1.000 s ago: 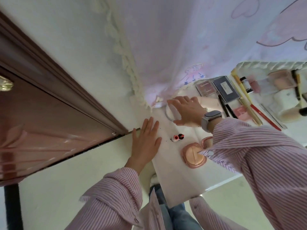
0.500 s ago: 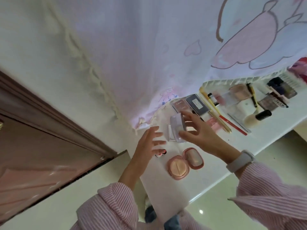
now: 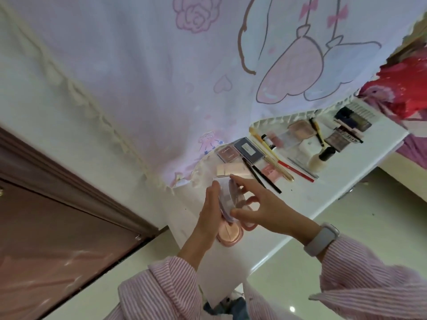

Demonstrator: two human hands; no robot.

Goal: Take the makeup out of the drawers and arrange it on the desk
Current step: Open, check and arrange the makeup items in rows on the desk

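Observation:
Both hands hold a round, clear lilac compact [image 3: 227, 200] on edge just above the white desk [image 3: 323, 199]. My left hand [image 3: 208, 213] cups its left side with the fingers pointing up. My right hand [image 3: 261, 211] pinches its rim between forefinger and thumb. Directly under the hands lies an open pink compact [image 3: 230, 235], partly hidden. Behind it on the desk are a pale palette [image 3: 233, 170], a pink palette [image 3: 228, 152] and a dark palette [image 3: 249, 150].
Further right on the desk lie black pencils [image 3: 261, 176], a gold brush [image 3: 270, 155], a red pencil [image 3: 297, 171], a foundation bottle [image 3: 321, 158] and more palettes [image 3: 342, 138]. A printed curtain [image 3: 208, 77] hangs over the desk's back. A brown door [image 3: 46, 239] stands left.
My right hand lifted the lilac compact off the desk. My left hand left the desk edge and came up to hold it too. The view swung right.

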